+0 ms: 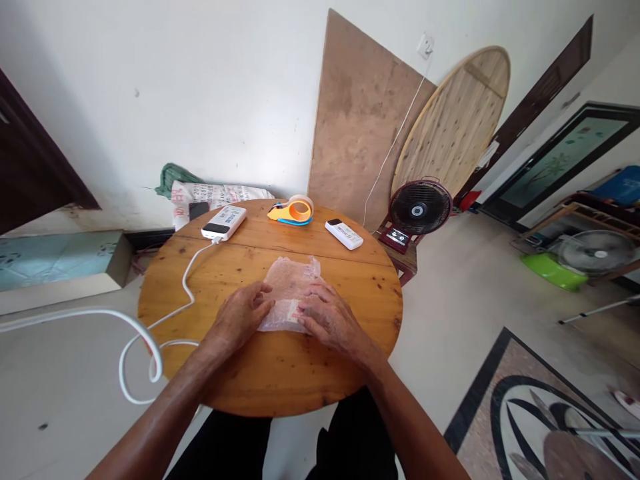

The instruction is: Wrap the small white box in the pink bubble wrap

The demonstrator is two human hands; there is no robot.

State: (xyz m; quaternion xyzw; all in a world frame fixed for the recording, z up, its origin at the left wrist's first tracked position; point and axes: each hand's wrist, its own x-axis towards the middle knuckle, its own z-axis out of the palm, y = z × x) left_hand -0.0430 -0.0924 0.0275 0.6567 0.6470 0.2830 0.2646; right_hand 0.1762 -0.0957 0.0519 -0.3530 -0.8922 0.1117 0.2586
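A clear plastic bag (290,283) with something pale pink inside lies flat near the middle of the round wooden table (270,373). My left hand (244,313) rests on its left edge, fingers curled and pressing the plastic down. Over on the bag's right side, my right hand (327,317) lies with its fingers bent and pressed onto the lower right corner. Both hands touch the bag; the near part of it is hidden beneath them.
At the table's far side lie a white power bank (224,222) with its white cable (187,280), an orange tape dispenser (293,211) and a white remote (344,234). A small black fan (419,209) stands beyond the table; boards lean on the wall.
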